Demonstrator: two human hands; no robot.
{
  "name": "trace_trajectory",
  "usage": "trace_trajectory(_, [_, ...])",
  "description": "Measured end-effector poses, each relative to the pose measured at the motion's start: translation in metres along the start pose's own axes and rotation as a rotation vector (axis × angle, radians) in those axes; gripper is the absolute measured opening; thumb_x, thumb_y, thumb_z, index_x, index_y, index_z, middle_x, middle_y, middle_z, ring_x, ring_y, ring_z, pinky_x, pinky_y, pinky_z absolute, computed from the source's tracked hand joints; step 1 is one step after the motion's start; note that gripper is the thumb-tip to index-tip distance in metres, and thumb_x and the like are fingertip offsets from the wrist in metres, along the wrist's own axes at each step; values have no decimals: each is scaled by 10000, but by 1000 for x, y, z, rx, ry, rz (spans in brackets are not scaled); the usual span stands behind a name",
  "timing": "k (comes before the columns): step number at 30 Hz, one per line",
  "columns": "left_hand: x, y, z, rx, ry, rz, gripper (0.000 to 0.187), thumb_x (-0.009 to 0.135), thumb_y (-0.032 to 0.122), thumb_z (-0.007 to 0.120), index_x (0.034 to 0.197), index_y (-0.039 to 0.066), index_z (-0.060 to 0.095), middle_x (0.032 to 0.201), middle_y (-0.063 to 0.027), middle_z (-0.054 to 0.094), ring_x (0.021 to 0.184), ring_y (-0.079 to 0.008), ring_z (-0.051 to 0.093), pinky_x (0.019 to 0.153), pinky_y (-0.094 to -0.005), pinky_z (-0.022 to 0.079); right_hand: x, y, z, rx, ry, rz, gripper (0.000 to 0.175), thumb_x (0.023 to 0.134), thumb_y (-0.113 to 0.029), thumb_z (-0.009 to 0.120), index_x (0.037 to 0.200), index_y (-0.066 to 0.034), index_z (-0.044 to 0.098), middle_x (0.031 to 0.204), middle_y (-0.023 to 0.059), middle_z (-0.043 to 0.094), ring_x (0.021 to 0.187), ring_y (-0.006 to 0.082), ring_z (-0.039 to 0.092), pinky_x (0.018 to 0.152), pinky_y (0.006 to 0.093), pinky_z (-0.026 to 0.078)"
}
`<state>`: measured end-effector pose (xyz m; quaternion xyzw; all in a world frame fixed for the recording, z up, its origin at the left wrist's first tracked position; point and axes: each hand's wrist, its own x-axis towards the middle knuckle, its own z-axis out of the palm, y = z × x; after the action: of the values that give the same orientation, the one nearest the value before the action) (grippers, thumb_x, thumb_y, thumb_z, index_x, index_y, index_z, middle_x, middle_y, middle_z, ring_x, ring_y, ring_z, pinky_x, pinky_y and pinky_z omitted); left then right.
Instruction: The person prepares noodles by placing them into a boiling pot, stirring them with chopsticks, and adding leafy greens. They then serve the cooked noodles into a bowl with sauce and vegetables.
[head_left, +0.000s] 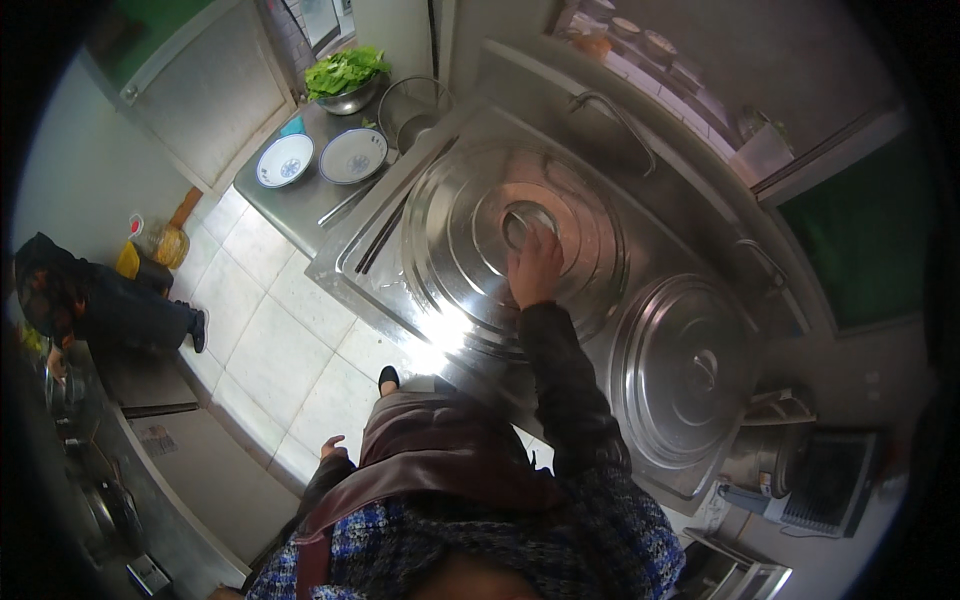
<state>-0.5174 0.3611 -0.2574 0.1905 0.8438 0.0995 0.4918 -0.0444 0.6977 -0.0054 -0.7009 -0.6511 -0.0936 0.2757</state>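
Observation:
My right hand (535, 262) is at the ring handle in the middle of a large round stainless steel lid (465, 247), its fingers at the handle's near edge. The lid lies on a steel stove-like counter (337, 300). A second round steel lid (667, 390) with a small handle lies to its right. Dark long chopsticks (382, 236) rest left of the large lid. My left hand (334, 448) hangs low beside my dark red apron, over the tiled floor, with nothing visible in it.
Two white bowls with blue rims (285, 161) (353, 156), a steel bowl (352, 100) of leafy greens (346, 71) and a strainer-like basket (405, 112) stand on the side table. Curved faucets (626, 127) rise behind the lids. Another person (112, 300) stands far left, near an oil jug (171, 246).

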Motion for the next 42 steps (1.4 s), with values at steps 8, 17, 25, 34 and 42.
trace_trajectory(8, [0,-27,-2,10,71,35,454,683,-31,561,1066,175,692,716,-76,645,609,-165,588,598,-307,485,61,27,25,68,-463,139,332,918,-177,492,1237,-93,535,1073,195,594,975,371,578,787,442,481])
trace_trajectory(17, [-13,-49,-2,98,114,-89,466,695,-15,497,1027,227,715,831,-142,677,784,-240,651,751,-338,514,-11,168,-69,-102,-218,145,323,911,-129,490,1218,-64,568,1081,195,619,1004,363,581,853,426,468])
trace_trajectory(25, [-30,16,-34,386,167,14,438,701,-14,516,990,241,725,939,-183,674,908,-305,652,824,-342,521,-81,353,-163,-67,-109,388,346,897,-72,462,1222,-35,576,1167,177,607,1074,313,579,906,354,441])
trace_trajectory(34, [-44,76,-81,364,177,-15,393,691,33,557,976,243,727,1012,-182,662,997,-317,623,923,-346,483,-39,308,-195,-734,-361,830,371,925,-239,512,1288,-177,549,1169,161,600,1050,350,568,914,433,448])
trace_trajectory(42, [68,14,-101,179,314,26,326,665,143,616,957,240,723,903,-164,673,890,-331,641,843,-370,515,57,79,-51,-156,53,195,599,858,-340,633,1329,-9,469,1311,175,513,1213,329,472,1033,470,346])
